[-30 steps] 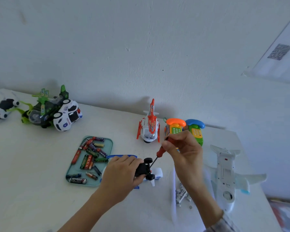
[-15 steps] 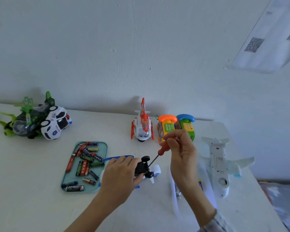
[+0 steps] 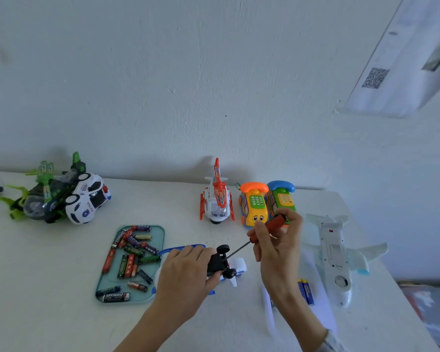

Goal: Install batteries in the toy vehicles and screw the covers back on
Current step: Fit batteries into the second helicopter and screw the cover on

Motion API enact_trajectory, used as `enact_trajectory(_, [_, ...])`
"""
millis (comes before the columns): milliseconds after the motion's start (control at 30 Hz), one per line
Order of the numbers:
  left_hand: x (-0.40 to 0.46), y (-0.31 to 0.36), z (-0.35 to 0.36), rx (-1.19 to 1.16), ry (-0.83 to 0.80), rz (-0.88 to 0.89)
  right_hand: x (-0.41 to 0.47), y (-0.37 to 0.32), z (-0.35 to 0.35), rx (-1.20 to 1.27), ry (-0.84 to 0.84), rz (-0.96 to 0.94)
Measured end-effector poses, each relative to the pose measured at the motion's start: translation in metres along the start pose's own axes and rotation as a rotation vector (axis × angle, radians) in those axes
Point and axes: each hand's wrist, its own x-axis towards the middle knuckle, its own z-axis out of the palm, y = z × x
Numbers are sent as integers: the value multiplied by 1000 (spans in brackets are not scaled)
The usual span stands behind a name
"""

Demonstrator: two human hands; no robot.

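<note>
Bench (image 3: 48, 313), white and matte, fills my lower view against a pale wall; near its right edge I see a white plastic toy plane (image 3: 334, 252) lying belly-up, and along the back edge a red-and-white helicopter (image 3: 217, 199), two toy phones (image 3: 267, 201) and, toward the left, a police car (image 3: 87, 199) leaning on a green vehicle (image 3: 40, 199); a teal tray (image 3: 155, 288) of loose batteries (image 3: 131, 260) lies left of centre; near the front centre my left hand (image 3: 186, 275) is closed over a small blue-and-white toy vehicle (image 3: 236, 265), upturned, its black wheeled underside poking out past the fingers (image 3: 196, 252); my right hand (image 3: 277, 252) pinches the red handle of a screwdriver (image 3: 264, 232), its thin metal shaft slanting down into that underside; two blue batteries (image 3: 306, 290) lie beside the right wrist.
</note>
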Motion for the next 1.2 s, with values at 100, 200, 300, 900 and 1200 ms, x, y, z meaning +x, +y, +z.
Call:
enact_trajectory(100, [0, -1, 1, -2, -6, -8, -4, 2, 3, -80, 18, -85])
enact_trajectory(200, [-1, 1, 0, 2, -14, -16, -7, -1, 8, -265, -68, -209])
enact_trajectory(300, [0, 2, -1, 6, -11, -17, -7, -3, 13, -372, -142, -297])
enact_trajectory(900, [5, 0, -3, -144, 3, 1, 8, 51, -15, 288, 319, 655])
enact_trajectory(1200, [1, -23, -30, -701, -74, -215, 5, 33, -11, 193, 264, 434])
